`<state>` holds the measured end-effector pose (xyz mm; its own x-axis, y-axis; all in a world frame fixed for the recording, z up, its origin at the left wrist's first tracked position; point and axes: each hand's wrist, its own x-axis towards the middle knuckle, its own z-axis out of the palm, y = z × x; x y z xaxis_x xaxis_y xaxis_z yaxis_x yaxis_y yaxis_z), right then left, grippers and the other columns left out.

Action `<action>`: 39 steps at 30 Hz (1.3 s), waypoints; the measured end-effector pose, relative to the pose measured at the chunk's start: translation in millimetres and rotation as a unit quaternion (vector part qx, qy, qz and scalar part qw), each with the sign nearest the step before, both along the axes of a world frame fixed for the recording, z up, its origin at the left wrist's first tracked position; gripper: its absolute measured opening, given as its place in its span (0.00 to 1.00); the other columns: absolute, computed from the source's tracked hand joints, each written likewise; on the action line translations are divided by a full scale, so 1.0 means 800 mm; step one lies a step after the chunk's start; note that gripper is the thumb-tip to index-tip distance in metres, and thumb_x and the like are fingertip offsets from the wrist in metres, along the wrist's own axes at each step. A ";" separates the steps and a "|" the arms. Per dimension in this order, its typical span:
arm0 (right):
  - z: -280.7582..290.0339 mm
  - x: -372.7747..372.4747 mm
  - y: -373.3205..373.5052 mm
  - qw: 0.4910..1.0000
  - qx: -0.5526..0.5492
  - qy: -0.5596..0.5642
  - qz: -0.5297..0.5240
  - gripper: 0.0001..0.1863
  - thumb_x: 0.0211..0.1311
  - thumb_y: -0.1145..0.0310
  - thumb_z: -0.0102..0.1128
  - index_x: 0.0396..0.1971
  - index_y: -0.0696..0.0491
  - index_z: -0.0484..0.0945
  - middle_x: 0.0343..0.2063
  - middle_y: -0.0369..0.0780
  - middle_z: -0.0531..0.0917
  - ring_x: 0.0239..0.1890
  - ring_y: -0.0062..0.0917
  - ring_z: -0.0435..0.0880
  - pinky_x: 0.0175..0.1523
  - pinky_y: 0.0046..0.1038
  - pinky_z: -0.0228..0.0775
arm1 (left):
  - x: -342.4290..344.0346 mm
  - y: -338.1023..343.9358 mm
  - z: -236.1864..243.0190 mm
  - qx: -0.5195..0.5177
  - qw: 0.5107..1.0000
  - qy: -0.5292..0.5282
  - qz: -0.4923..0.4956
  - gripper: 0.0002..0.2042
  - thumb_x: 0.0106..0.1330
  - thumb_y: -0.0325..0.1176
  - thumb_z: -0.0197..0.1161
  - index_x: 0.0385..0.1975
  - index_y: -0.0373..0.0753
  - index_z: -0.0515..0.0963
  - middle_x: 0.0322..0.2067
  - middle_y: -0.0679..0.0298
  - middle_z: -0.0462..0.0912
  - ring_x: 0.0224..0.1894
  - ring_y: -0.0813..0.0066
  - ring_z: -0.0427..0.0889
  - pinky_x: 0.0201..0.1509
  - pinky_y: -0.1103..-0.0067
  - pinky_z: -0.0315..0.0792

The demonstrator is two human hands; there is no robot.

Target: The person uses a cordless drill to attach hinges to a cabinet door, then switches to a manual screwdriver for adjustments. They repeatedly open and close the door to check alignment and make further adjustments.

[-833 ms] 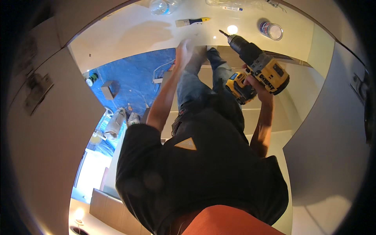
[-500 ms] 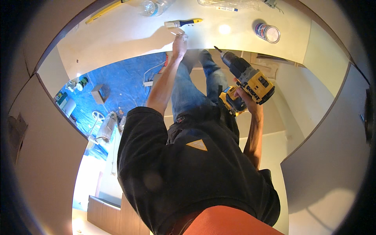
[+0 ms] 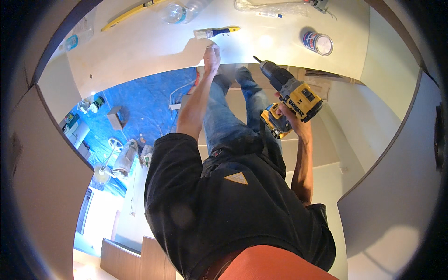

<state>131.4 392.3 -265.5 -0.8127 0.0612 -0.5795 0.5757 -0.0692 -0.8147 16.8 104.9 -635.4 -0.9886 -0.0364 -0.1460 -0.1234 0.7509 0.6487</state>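
My right hand (image 3: 290, 116) is wrapped round the grip of a yellow and black cordless drill (image 3: 298, 95), held right of my legs. Its bit points up and left, to the front edge of the pale board (image 3: 140, 56). Over that edge is my left hand (image 3: 212, 57), its fingers closed together in a pinch; whatever they hold is too small to make out. Just beyond them lies a paintbrush (image 3: 217, 32) with a dark blue and yellow handle. A few tiny dark bits, perhaps screws, are beside its handle.
On the board are a paint can (image 3: 322, 43), a clear bottle (image 3: 176, 14), a yellow spirit level (image 3: 133, 15), a small white tube (image 3: 269, 15) and clear plastic wrap (image 3: 247, 5). Blue sheeting (image 3: 144, 98) covers the floor at left, with a wooden block (image 3: 115, 117). Panels flank me.
The view has shifted slightly, bringing another bottle into sight at the far left. My left hand is a little lower in the picture, fingers still together. The drill stays in my right hand.
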 end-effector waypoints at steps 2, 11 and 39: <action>-0.012 0.009 0.006 1.000 0.012 -0.016 0.024 0.14 0.64 0.78 0.63 0.49 0.58 0.77 0.44 0.37 0.84 0.31 0.16 0.81 0.39 0.22 0.76 | -0.001 0.006 0.006 0.116 0.991 -0.037 0.047 0.04 0.65 0.28 0.63 0.37 0.40 0.78 0.35 0.59 0.82 0.35 0.67 0.82 0.38 0.70 0.77; -0.004 -0.027 -0.036 0.993 -0.107 0.042 0.032 0.19 0.65 0.79 0.60 0.55 0.57 0.75 0.47 0.39 0.84 0.34 0.17 0.83 0.41 0.21 0.77 | -0.035 0.018 0.290 0.541 0.832 -0.112 0.052 0.13 0.70 0.39 0.64 0.45 0.36 0.75 0.34 0.66 0.77 0.36 0.78 0.75 0.45 0.77 0.70; 0.133 -0.119 -0.102 0.937 -0.135 0.265 0.181 0.19 0.66 0.82 0.55 0.56 0.58 0.72 0.52 0.43 0.83 0.33 0.16 0.82 0.42 0.22 0.79 | -0.103 -0.081 0.606 0.664 0.746 0.001 -0.052 0.08 0.71 0.27 0.61 0.45 0.33 0.74 0.43 0.52 0.80 0.40 0.71 0.84 0.45 0.80 0.81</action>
